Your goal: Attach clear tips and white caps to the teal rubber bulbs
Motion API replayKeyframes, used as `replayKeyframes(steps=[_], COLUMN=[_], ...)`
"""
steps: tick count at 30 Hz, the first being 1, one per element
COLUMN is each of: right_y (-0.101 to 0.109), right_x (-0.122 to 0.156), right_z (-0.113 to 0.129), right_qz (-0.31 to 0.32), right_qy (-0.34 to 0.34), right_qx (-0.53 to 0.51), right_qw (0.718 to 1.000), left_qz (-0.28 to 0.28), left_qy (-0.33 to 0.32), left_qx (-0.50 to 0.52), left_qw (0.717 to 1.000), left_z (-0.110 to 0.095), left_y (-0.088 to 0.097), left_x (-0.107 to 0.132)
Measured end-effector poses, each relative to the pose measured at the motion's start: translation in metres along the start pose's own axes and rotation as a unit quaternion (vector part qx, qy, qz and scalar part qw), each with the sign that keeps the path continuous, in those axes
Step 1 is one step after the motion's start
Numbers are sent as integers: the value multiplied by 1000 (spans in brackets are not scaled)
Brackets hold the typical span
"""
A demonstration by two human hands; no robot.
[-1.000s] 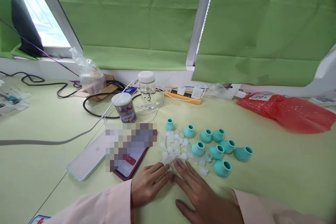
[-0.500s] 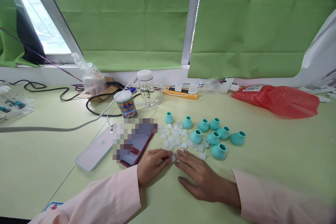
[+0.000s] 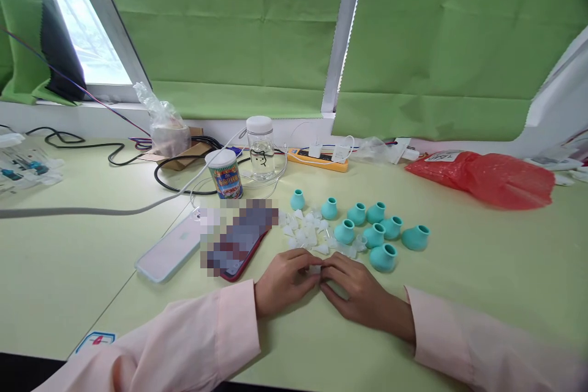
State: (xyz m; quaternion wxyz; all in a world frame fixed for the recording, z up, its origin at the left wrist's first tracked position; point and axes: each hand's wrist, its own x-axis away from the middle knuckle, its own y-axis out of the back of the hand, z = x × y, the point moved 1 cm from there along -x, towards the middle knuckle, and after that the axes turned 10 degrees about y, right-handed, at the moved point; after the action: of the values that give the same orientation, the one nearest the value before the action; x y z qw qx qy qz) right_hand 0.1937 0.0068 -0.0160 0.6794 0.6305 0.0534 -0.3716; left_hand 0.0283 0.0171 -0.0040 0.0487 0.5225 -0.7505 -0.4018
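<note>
Both hands meet fingertip to fingertip low over the table, just in front of a loose pile of translucent white plastic pieces (image 3: pixel 301 236). Thumb and forefinger of my left hand (image 3: pixel 287 280) pinch a small white plastic piece (image 3: pixel 316 270), mostly covered by the fingers. My right hand (image 3: pixel 361 291) has its fingers curled in against the left fingertips; whatever lies between them is hidden. Several teal flask-shaped pieces with round open necks stand behind and right of the hands, the nearest teal piece (image 3: pixel 383 258) close to my right hand.
To the left lie a phone with a red edge (image 3: pixel 248 255) and a pale phone (image 3: pixel 172 248). Behind them stand a printed canister (image 3: pixel 228 180) and a clear lidded jar (image 3: pixel 261 156). Cables run to an orange power strip (image 3: pixel 321 162). A red plastic bag (image 3: pixel 487 177) lies back right.
My right hand's outstretched fingers have curled in and drawn together with my left fingertips. The left hand has shifted slightly right with the white piece. The camera view has moved a little.
</note>
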Motion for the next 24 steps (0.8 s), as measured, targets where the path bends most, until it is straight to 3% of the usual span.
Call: replayKeyframes(steps=[4, 9, 15, 21, 24], right_y=[5, 7, 5, 8, 7], right_x=[5, 7, 6, 4, 3], right_z=[3, 3, 2, 3, 2], right_qz=[-2, 4, 71, 93, 110], right_qy=[31, 23, 9, 14, 16], right_qx=[38, 95, 105, 142, 155], right_qw=[999, 995, 992, 985, 982], left_qz=[28, -19, 19, 6, 25], left_qy=[22, 48, -6, -39, -46], left_qx=[-35, -45, -100, -120, -150], left_qw=[999, 998, 995, 992, 987], left_z=[0, 5, 5, 6, 8], left_y=[0, 2, 3, 4, 4], left_x=[2, 2, 2, 3, 3])
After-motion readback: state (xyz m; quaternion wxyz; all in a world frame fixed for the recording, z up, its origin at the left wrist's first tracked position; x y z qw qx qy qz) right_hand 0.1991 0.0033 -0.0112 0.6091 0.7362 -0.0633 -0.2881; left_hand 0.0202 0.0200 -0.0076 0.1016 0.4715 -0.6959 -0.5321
